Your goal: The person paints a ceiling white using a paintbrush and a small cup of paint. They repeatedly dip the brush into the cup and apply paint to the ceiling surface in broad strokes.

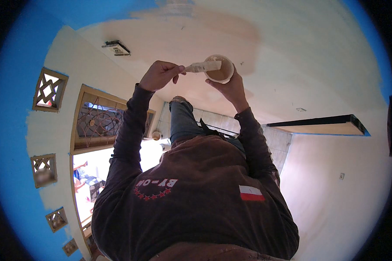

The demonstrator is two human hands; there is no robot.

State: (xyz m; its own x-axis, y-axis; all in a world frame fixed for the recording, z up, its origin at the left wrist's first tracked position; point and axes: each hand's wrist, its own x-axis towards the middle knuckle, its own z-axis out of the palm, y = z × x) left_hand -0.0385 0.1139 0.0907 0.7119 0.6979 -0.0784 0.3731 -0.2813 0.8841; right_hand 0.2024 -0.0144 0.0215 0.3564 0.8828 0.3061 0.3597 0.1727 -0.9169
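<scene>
My left hand (160, 75) is closed round the handle end of a paintbrush (200, 67), its thumb pointing toward the bristles. The brush lies nearly level, and its pale flat tip reaches over the mouth of a round white tub (220, 81). Brownish-beige paint (224, 71) shows inside that tub. From the right and below, my right hand (231, 89) grips the tub, which is tipped so that its opening faces me. Whether the bristles touch the paint, I cannot tell.
Beyond my hands, the wall (183, 37) has pale paint with a darker beige patch and blue areas. An electrical box (116, 48) sits in it. Lattice vent blocks (50, 90) and a wood-framed window (100, 119) line the left. At right projects a black-edged ledge (322, 125).
</scene>
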